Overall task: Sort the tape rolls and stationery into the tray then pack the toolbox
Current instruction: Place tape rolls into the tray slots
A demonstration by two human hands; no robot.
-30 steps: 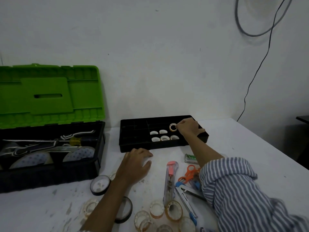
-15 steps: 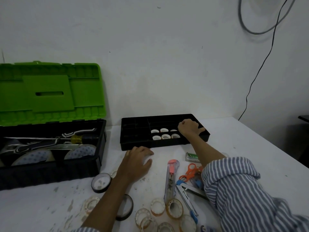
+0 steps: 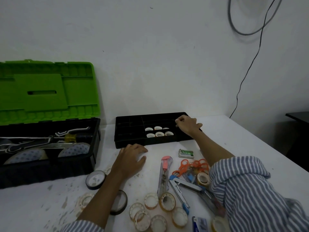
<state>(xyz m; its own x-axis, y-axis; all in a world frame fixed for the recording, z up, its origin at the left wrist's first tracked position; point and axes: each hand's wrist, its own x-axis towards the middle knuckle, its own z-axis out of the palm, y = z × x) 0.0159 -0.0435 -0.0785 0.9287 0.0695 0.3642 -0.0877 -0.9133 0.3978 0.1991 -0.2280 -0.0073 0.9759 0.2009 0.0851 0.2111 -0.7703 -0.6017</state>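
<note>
Overhead, the right hand [image 3: 188, 125] hovers, fingers curled empty, above the black compartmented plastic tray [image 3: 130, 136]; the left hand [image 3: 132, 159] lies flat and spread on the white table [image 3: 234, 139].

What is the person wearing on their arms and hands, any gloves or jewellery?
Both arms wear a blue-and-white striped shirt, sleeves pushed up so the forearms are bare. The left hand and right hand are bare: no gloves, and no rings or watch that I can see.
</note>
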